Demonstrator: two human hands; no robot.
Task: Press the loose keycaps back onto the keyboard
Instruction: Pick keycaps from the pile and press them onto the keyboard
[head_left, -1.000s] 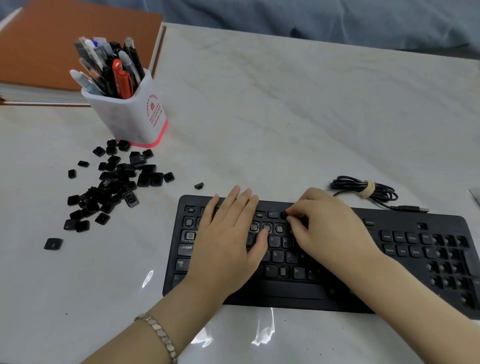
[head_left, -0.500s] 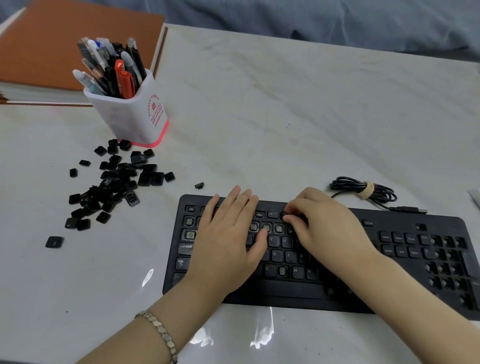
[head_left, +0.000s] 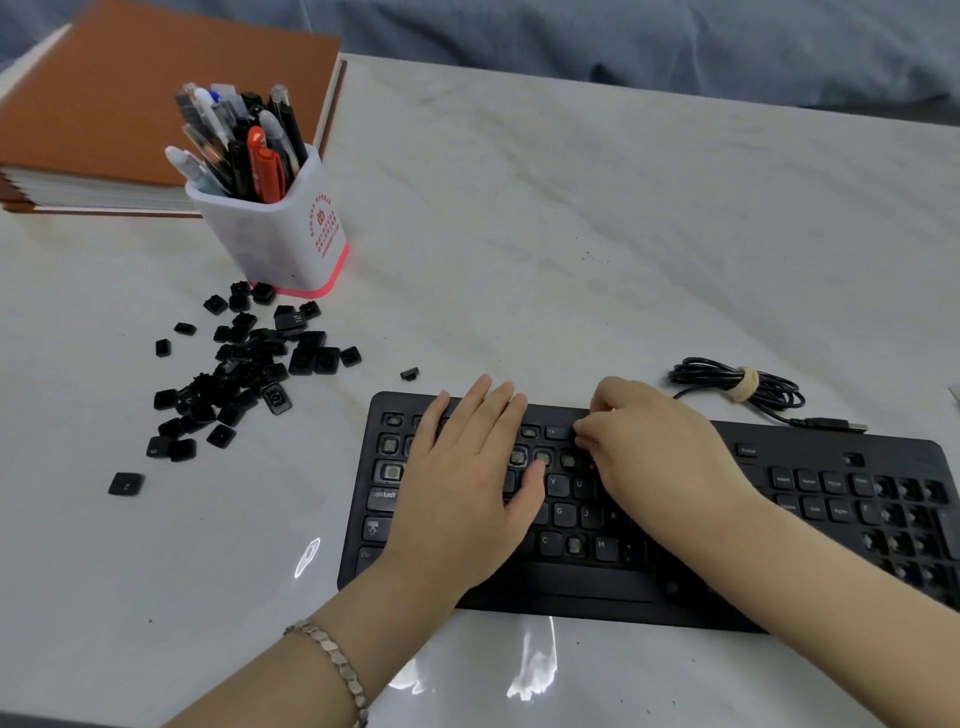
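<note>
Left hand (head_left: 467, 483) flat on keyboard (head_left: 810, 448), left half; fingers straight, together: good brace. Right hand (head_left: 660, 452) fingers curled over function row; whether clamped on anything, cannot tell. Loose keycaps (head_left: 244, 374) heaped beyond keyboard's left end. Set each square over stem, press straight down.

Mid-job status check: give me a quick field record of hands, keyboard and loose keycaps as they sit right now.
keyboard: many bare sockets, including the number pad at right
left hand: flat, fingers straight, resting on the keyboard's left half
right hand: fingers curled at the function row; any keycap under them is hidden
loose keycaps: pile on the table left of the keyboard, beside the pen holder
stray keycap: alone, near the keyboard's top left corner
</note>
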